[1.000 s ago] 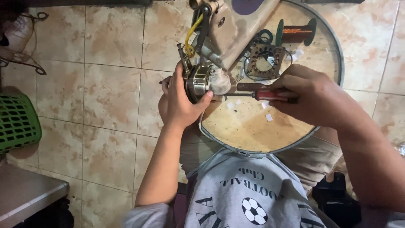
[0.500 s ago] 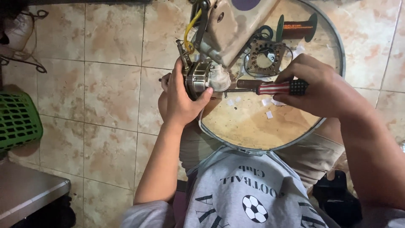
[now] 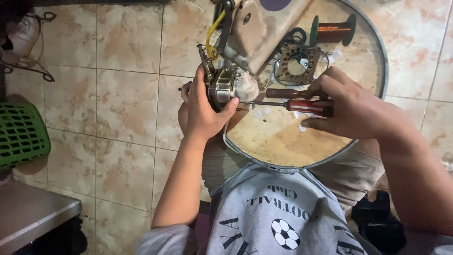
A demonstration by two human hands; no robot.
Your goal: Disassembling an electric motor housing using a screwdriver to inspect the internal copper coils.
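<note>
My left hand [image 3: 200, 113] grips a small round metal motor [image 3: 221, 88] that hangs off a beige housing [image 3: 257, 28] with a yellow wire [image 3: 212, 29]. My right hand [image 3: 351, 106] holds a red-handled screwdriver [image 3: 309, 106] level, its shaft pointing left with the tip at the motor. Both hands work over the left rim of a round metal tray [image 3: 283, 141] that rests on my lap.
On the tray lie a wound stator ring [image 3: 297, 63], a spool of copper wire [image 3: 332, 30], a brown tool handle [image 3: 292, 93] and bits of white paper. A green basket [image 3: 21, 134] stands at the left on the tiled floor, a grey surface [image 3: 33, 212] below it.
The screwdriver has shifted slightly in my right hand and stays aimed at the motor. My left hand keeps its hold on the motor.
</note>
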